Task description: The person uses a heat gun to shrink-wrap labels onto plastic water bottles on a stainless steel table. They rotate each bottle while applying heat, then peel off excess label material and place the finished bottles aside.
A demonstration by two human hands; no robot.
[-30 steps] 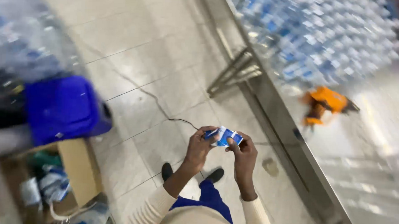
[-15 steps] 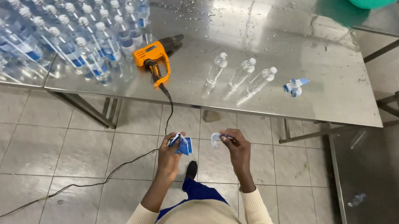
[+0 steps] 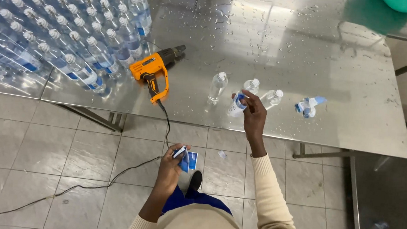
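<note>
Head view: right hand (image 3: 254,116) grip closed on clear plastic bottle (image 3: 237,106) w/ blue-white label, over wet steel surface (image 3: 308,64). Left hand (image 3: 173,166) pinches blue label stack (image 3: 187,160) above floor.

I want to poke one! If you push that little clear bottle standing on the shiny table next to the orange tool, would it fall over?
Probably yes. The clear bottle is tall and narrow and stands upright, so a poke up high would likely tip it. Once down, its round body would probably roll. The steel table is dotted with water drops, so it may also slide and feel slippery.
</note>
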